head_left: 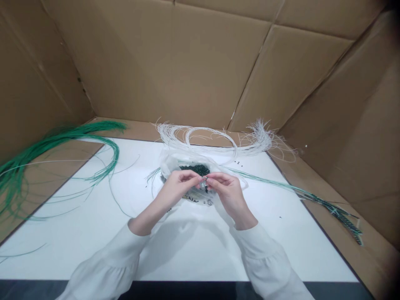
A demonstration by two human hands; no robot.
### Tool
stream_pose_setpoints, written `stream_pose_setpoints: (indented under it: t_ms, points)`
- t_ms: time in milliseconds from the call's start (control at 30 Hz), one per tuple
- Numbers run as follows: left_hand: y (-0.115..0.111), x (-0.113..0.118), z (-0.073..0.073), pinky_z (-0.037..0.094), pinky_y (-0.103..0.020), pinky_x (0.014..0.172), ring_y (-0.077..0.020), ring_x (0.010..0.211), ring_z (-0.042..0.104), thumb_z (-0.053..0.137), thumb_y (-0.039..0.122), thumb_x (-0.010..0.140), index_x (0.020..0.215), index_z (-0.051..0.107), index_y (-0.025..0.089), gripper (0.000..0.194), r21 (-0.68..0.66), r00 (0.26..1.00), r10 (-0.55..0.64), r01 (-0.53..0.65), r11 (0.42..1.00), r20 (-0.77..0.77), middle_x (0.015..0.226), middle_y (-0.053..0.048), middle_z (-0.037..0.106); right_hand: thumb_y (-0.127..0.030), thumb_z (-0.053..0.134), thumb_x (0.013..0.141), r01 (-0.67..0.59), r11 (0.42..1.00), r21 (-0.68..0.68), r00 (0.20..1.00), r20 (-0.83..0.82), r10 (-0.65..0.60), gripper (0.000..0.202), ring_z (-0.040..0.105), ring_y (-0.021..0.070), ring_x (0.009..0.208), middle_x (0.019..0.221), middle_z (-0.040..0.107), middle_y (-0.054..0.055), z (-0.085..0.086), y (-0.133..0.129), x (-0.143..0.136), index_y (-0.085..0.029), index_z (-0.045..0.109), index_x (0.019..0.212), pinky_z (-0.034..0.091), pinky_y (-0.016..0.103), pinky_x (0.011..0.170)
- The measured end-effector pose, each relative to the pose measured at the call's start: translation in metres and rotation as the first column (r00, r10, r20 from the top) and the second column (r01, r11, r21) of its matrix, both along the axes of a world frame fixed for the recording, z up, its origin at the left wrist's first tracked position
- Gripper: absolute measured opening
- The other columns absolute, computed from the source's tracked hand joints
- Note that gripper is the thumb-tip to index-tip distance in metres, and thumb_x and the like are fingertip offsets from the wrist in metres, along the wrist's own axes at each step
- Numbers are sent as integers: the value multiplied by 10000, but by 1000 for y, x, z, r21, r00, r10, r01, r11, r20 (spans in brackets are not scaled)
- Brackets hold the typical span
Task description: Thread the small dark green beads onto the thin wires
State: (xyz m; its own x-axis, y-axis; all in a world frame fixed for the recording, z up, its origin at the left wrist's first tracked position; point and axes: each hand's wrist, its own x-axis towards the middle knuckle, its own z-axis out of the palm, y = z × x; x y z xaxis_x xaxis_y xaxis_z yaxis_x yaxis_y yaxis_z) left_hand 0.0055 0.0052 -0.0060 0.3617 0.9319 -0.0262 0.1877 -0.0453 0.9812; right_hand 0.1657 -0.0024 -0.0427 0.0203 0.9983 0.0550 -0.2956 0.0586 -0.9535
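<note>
My left hand (181, 184) and my right hand (227, 192) meet fingertip to fingertip in the middle of the view, both in a pinch. Between the fingertips are tiny dark and pale bits, too small for me to tell what is held. Just behind and below them sits a clear plastic bag (168, 161) with its mouth open. A heap of small dark green beads or pellets (200, 169) lies inside it, partly hidden by my fingers. Dark printing shows on the bag's near side.
Loose green strands (62, 135) spread over the left side. A coiled bundle of white strands (215, 146) lies at the back. On the right, thin green strands end in dark beaded-looking tips (343, 218). Cardboard walls (162, 62) enclose the white tabletop (278, 246) on three sides.
</note>
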Motion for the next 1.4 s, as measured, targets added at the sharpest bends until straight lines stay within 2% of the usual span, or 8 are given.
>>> stream_pose_setpoints:
  t_ms: [300,500,633,1167,1267,1400]
  points:
    - [1,1,-2,339,-201,506,-101,538,496,543,362,746,688,634,130,256,40,1000,16,-15,999,-24,646,-11,640,-222,764,562,68,998,11,997,35,-68,189,605,107,538,680,705,20,4,-2,-1,-172,657,710,469,202,488]
    - [2,0,-3,332,-194,508,-92,533,484,543,336,752,685,638,129,237,44,999,14,-13,999,-32,640,-6,640,-231,721,626,187,959,212,945,227,-235,127,659,169,680,721,704,34,5,-6,-5,-177,657,721,508,236,542]
    - [2,0,-3,344,-202,525,-106,552,505,541,344,749,686,640,129,244,56,999,12,-10,998,-39,644,-12,643,-238,688,675,196,923,331,894,326,-307,87,657,164,703,756,704,29,2,-9,-5,-191,668,745,529,262,621]
    - [3,-1,-5,403,-219,623,-153,676,581,550,357,736,745,656,124,256,22,999,6,-5,1000,-40,690,-44,662,-256,672,698,204,910,361,879,341,-333,93,654,159,691,778,705,30,-1,-9,-4,-197,671,770,525,253,592]
    - [4,-1,-7,409,-221,625,-156,680,585,544,362,741,748,656,124,263,45,998,4,-1,999,-61,695,-45,664,-242,645,724,189,884,427,832,408,-375,73,648,154,688,785,704,28,0,-10,-4,-198,671,776,524,256,603]
    - [4,-3,-9,408,-217,600,-151,655,581,527,365,750,752,661,136,265,97,994,22,-11,995,-110,691,-33,664,-200,590,771,98,790,606,703,520,-486,97,640,144,677,803,703,20,-1,-9,-2,-217,661,835,516,259,611]
